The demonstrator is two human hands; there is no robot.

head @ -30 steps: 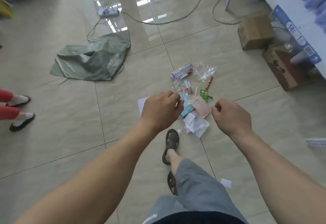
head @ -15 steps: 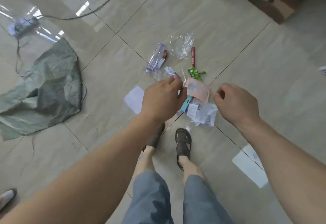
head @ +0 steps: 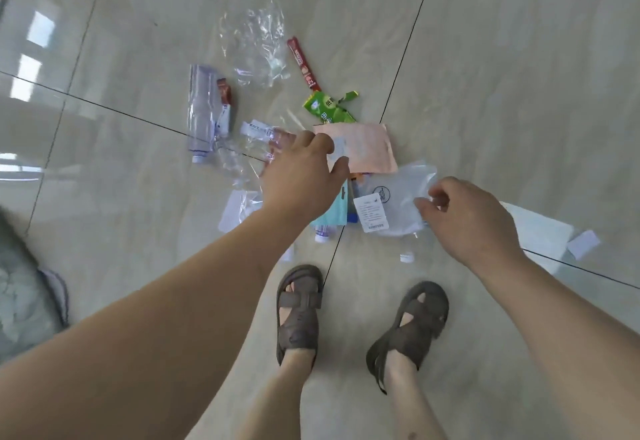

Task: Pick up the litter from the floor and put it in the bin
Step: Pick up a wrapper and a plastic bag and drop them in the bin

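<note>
Indoor room w/ large glossy beige floor tiles (head: 502, 76) and dark grout lines; window light is reflected at the left. Kind of place (home, shop, etc.) can't be told from the now frame. Packaging litter (head: 353, 148) is scattered on the floor; grey-green sacking (head: 24, 301) is seen at the left edge.

Glossy, smooth floor tiles (head: 519, 58) carry crinkled clear plastic film (head: 258, 44), a shiny green wrapper (head: 327, 108) and matt pink paper (head: 367, 145).
</note>
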